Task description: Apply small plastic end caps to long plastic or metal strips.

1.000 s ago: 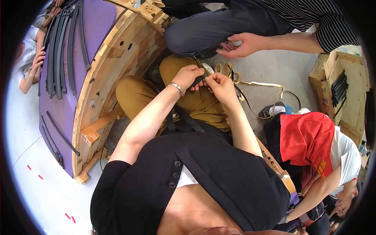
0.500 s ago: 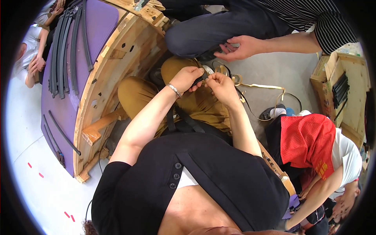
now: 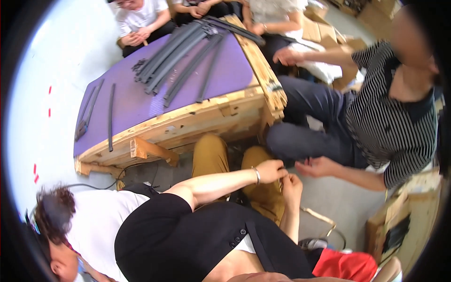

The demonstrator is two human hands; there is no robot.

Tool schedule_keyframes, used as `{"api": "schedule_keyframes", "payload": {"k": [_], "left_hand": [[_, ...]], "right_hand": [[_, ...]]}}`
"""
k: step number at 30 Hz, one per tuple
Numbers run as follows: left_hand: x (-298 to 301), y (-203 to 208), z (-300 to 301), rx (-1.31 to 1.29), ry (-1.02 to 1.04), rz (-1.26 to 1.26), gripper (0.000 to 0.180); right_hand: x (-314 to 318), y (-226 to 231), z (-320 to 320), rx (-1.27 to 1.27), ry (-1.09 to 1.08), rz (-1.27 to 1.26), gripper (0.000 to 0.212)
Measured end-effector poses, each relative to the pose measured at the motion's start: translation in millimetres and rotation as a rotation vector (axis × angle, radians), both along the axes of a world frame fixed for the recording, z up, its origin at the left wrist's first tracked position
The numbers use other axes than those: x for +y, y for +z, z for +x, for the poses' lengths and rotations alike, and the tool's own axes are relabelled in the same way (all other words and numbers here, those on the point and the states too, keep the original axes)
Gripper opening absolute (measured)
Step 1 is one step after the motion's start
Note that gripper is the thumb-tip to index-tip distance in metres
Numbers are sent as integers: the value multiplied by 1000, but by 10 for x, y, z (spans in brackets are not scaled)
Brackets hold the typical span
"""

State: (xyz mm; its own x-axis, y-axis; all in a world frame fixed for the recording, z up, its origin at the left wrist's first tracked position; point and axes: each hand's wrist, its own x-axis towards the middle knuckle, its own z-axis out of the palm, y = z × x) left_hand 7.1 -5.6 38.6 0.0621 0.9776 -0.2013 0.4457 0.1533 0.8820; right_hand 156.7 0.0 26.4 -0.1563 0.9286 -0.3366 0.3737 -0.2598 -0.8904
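- landmark: purple-topped wooden bench; grey-black strips bundled on its top.
- left hand: in front of bench's right end; narrow pinch on small dark piece.
- right hand: farther out from bench; fingertips pinched on same piece.
- piece: out from bench front, between fingertips; blurred, mostly hidden.
- co-worker's hand: beyond bench's right end.

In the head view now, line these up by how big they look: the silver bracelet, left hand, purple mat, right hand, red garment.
1. Purple mat
2. Red garment, its visible part
3. Left hand and right hand, too alike to rank
4. Silver bracelet
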Motion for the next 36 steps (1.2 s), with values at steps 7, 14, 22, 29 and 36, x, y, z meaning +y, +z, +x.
{"api": "schedule_keyframes", "payload": {"k": [7, 14, 22, 29, 36], "left_hand": [[-59, 142, 112, -118, -241, 67, 36], [-93, 151, 68, -555, -273, -595, 28], [11, 108, 51, -807, -245, -773, 16], [48, 89, 55, -707, -166, -736, 22], [-24, 173, -15, -442, -179, -357, 35]], "right_hand": [[-32, -646, 317, -204, -58, 24, 17], [92, -121, 490, -95, -151, 76, 11], [83, -180, 589, -42, -135, 54, 9], [87, -134, 614, -21, -172, 37, 9], [76, 46, 595, -47, -201, 39, 8]]}}
